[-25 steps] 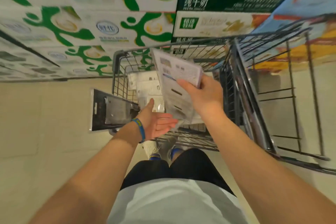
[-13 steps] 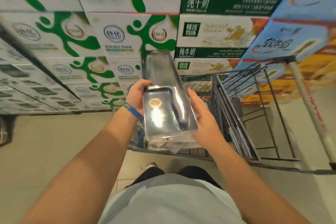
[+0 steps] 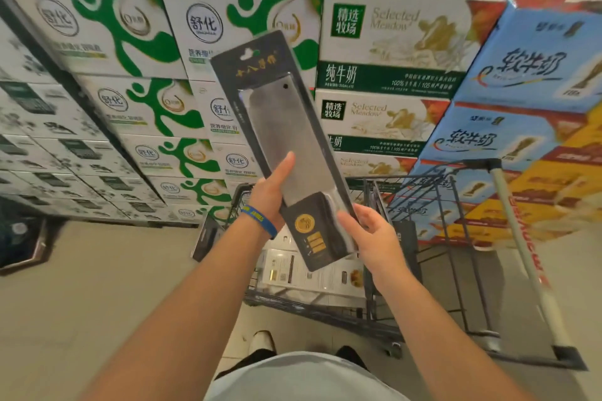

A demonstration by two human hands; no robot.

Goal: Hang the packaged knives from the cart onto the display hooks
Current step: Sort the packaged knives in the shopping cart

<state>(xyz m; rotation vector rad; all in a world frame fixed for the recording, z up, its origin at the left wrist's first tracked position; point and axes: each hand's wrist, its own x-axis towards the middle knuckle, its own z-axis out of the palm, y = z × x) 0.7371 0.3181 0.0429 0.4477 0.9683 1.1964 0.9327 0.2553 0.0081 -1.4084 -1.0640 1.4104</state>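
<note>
A packaged cleaver [image 3: 286,127], a steel blade on a dark card under clear plastic, is held upright above the cart, front side facing me. My left hand [image 3: 270,195] grips its left edge, thumb lying along the front of the blade. My right hand [image 3: 371,238] holds the lower right edge at the handle end. The wire shopping cart [image 3: 433,257] stands below the hands. Inside it lie more packaged knives [image 3: 312,273], backs up. No display hooks are in view.
Stacked milk cartons [image 3: 391,42] fill the wall ahead, green-and-white on the left, blue ones [image 3: 521,75] on the right. Another dark package [image 3: 208,238] leans at the cart's left end. Beige floor [image 3: 97,303] spreads to the left. My shoes [image 3: 262,340] are below.
The cleaver package has been lifted out of the cart, turned front side towards me and raised higher. My left hand has taken hold of it. The view has tilted up to the cartons.
</note>
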